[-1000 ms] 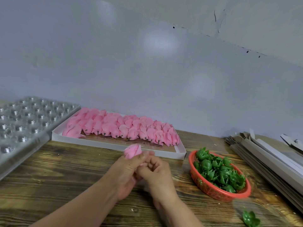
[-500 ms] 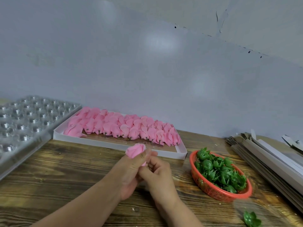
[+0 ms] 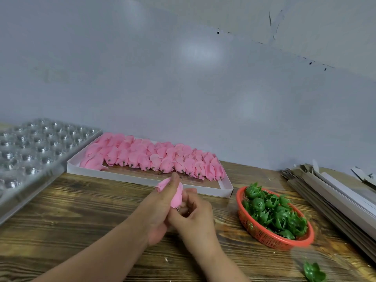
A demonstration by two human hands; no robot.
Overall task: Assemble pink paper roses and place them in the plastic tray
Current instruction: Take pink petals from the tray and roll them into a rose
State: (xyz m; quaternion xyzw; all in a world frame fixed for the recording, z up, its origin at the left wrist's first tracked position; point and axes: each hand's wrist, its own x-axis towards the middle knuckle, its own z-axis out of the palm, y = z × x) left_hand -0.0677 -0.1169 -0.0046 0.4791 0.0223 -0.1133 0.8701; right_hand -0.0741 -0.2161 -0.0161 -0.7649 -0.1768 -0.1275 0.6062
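Red basket (image 3: pixel 262 234) beside white box (image 3: pixel 142 178)

No text, label, brand, number or sign can be read anywhere in view.
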